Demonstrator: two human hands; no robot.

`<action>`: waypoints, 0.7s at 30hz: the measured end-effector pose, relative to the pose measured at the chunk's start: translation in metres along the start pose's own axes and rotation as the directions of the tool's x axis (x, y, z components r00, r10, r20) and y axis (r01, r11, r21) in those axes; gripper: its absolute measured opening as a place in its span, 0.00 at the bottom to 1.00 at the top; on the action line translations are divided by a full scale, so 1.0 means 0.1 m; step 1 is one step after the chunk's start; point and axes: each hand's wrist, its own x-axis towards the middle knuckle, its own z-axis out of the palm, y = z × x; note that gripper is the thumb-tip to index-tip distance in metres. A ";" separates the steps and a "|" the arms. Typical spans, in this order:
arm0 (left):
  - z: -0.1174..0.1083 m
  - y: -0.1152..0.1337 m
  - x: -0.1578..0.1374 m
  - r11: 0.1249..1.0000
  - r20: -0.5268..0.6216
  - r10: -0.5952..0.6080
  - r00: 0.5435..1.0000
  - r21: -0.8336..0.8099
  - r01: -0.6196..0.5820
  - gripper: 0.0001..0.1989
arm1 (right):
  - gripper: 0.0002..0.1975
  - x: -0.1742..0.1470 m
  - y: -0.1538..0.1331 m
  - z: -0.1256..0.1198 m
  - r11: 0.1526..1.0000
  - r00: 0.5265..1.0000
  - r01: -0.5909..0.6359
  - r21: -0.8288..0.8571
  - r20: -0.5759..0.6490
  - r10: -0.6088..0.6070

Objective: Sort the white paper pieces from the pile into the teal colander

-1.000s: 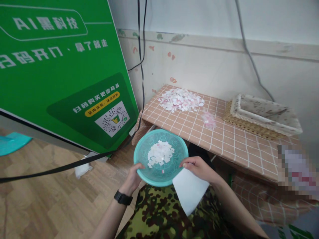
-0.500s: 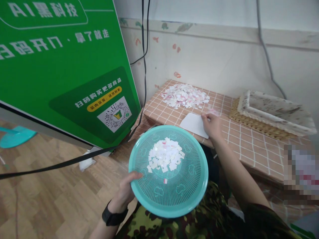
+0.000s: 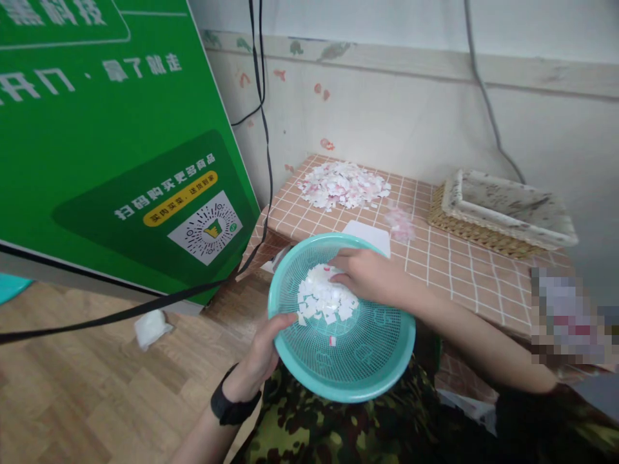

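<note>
My left hand [image 3: 265, 345] grips the near-left rim of a turquoise plastic colander [image 3: 372, 351], thumb over the edge. Inside lies a heap of small white paper pieces [image 3: 322, 296], and one piece with a red mark [image 3: 332, 341] lies apart from it. Over the heap's upper right side, my right hand [image 3: 365, 274] reaches in with thumb and fingers apart, fingertips at the pieces. Behind the colander, a white sheet [image 3: 371, 235] lies on the table, partly hidden by the rim.
A larger pile of paper scraps [image 3: 343, 185] lies on the checked tablecloth [image 3: 449, 270], with pinkish scraps [image 3: 400, 222] beside it. A lined wicker basket [image 3: 483, 225] stands to the right. Left are a green cabinet [image 3: 120, 129] and a black strap [image 3: 145, 309].
My right hand has left the white sheet on the table and moved left into the colander. The colander stays in my left hand. The view has shifted slightly right.
</note>
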 end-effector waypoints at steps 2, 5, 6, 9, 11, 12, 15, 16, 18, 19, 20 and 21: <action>0.06 -0.01 0.03 1.000 0.022 0.027 0.999 0.007 -0.027 0.19 | 0.09 0.06 0.00 0.14 0.995 0.997 -0.025 -0.098 0.075 0.033; 0.11 -0.03 0.04 0.997 0.036 0.069 0.997 0.020 -0.070 0.20 | 0.07 0.13 0.11 0.28 0.991 0.992 -0.048 -0.127 0.113 0.062; 0.11 -0.04 0.04 0.997 0.036 0.077 0.996 0.025 -0.078 0.21 | 0.06 0.14 0.15 0.30 0.992 0.990 -0.052 -0.112 0.122 0.066; 0.10 -0.07 0.05 0.996 0.033 0.083 0.996 0.035 -0.084 0.21 | 0.05 0.15 0.24 0.29 0.996 0.989 -0.070 -0.062 0.125 0.077; 0.09 -0.08 0.06 0.996 0.034 0.075 0.997 0.036 -0.076 0.20 | 0.05 0.15 0.26 0.27 0.998 0.991 -0.056 -0.040 0.118 0.060; 0.08 -0.09 0.06 0.997 0.034 0.071 0.997 0.036 -0.073 0.19 | 0.05 0.15 0.27 0.26 0.999 0.992 -0.040 -0.032 0.121 0.044; 0.09 -0.11 0.07 0.997 0.026 0.074 0.997 0.035 -0.075 0.18 | 0.05 0.14 0.28 0.23 1.000 0.989 -0.005 -0.025 0.146 0.009; 0.09 -0.11 0.07 0.996 0.023 0.076 0.997 0.035 -0.076 0.17 | 0.06 0.15 0.27 0.21 0.999 0.989 -0.010 -0.033 0.145 0.015; 0.10 -0.10 0.07 0.997 0.016 0.072 0.997 0.034 -0.073 0.16 | 0.07 0.16 0.24 0.17 0.998 0.992 -0.028 -0.051 0.124 0.034; 0.10 -0.10 0.07 0.997 0.014 0.066 0.998 0.032 -0.067 0.16 | 0.07 0.16 0.22 0.15 0.999 0.993 -0.023 -0.047 0.117 0.028; 0.10 -0.09 0.07 0.998 0.012 0.062 0.998 0.030 -0.062 0.16 | 0.08 0.18 0.20 0.12 1.000 0.993 0.000 -0.031 0.117 0.003; 0.11 -0.09 0.07 0.998 0.010 0.060 0.998 0.027 -0.060 0.16 | 0.09 0.19 0.17 0.10 0.999 0.991 0.041 -0.007 0.128 -0.039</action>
